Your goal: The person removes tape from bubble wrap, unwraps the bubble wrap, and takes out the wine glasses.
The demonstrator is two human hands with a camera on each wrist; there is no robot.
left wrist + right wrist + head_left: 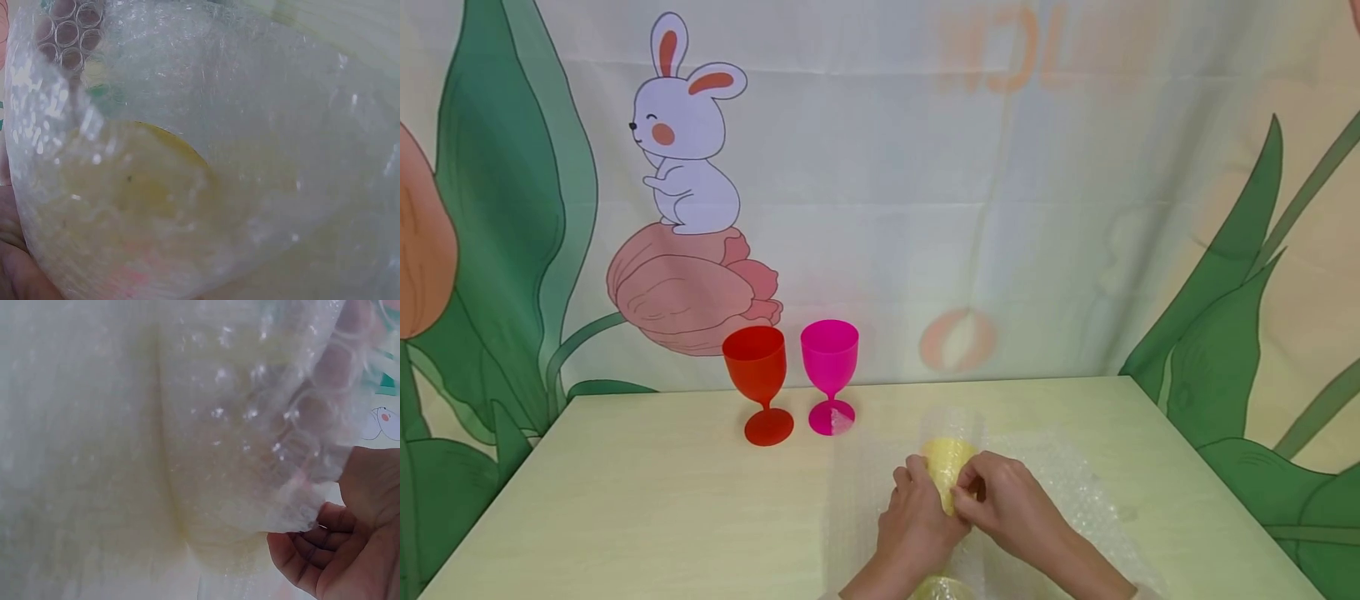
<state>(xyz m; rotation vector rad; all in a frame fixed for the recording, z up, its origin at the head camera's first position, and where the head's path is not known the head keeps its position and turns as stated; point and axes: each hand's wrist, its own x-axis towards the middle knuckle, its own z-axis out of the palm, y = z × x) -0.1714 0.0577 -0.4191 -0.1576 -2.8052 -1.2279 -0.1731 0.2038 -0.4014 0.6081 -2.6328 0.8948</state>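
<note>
A yellow goblet (951, 460) lies rolled in clear bubble wrap (951, 421), its yellow round end (943, 588) showing near the bottom edge of the head view. My left hand (917, 518) grips the wrapped goblet from the left. On the other side, my right hand (1011, 504) pinches the edge of the wrap between thumb and fingers. Through the film in the left wrist view, the goblet's curved rim (169, 140) is blurred. The right wrist view has my right hand (359, 540) at the wrap's edge (294, 515).
A red goblet (758, 367) and a pink goblet (830, 358) stand upright at the back left of the table (647, 500). Something clear, perhaps tape, sits on the pink foot. Flat bubble wrap (1067, 483) spreads under the hands. A printed curtain (865, 167) hangs behind.
</note>
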